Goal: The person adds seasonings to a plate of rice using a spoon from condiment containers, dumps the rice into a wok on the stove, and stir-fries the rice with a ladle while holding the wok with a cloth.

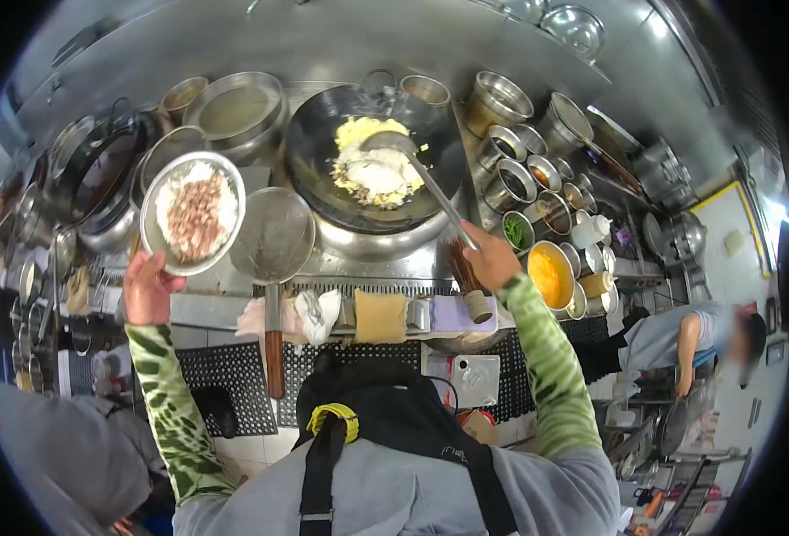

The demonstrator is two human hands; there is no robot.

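My left hand [150, 288] grips the lower rim of a metal bowl [151, 241], which is tilted toward me. White rice and chopped pinkish-brown meat [194, 217] fill it. In front of me sits a black wok [310, 147] with yellow scrambled egg [372, 130] and a pale mass, probably rice, in its middle. My right hand [492, 257] is closed around the handle of a ladle [439, 194]. The ladle's head rests over the food in the wok. Between bowl and wok lies a round strainer [274, 234] with a wooden handle pointing toward me.
Metal pots and containers [511, 183] crowd the right side, among them a pot of orange liquid [550, 275] and some chopped greens [517, 231]. A bamboo brush [475, 299] stands by the counter edge. Another dark wok [100, 174] is at left. Another person [680, 338] is at far right.
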